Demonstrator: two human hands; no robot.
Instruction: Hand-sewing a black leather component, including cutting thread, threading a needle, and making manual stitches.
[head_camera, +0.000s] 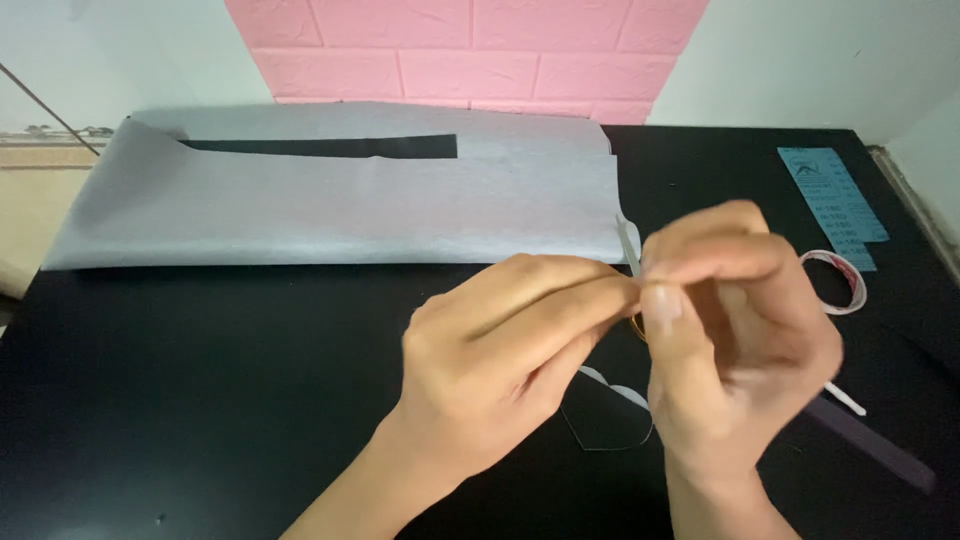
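My left hand (500, 360) and my right hand (735, 330) meet over a black table (200, 400), fingertips pinched together on a thin grey paper strip (628, 245) that sticks up between them. Something small and golden shows just under the fingers, too hidden to identify. Below the hands lies a black heart-shaped paper piece (600, 420) with a pale edge, partly covered by my hands.
A large grey paper sheet (330, 200) with a long slot cut out lies across the back of the table. At the right are a blue printed card (832, 200), a roll of tape (840, 280), a white stick (845, 400) and a dark strip (880, 450). Pink brick wall behind.
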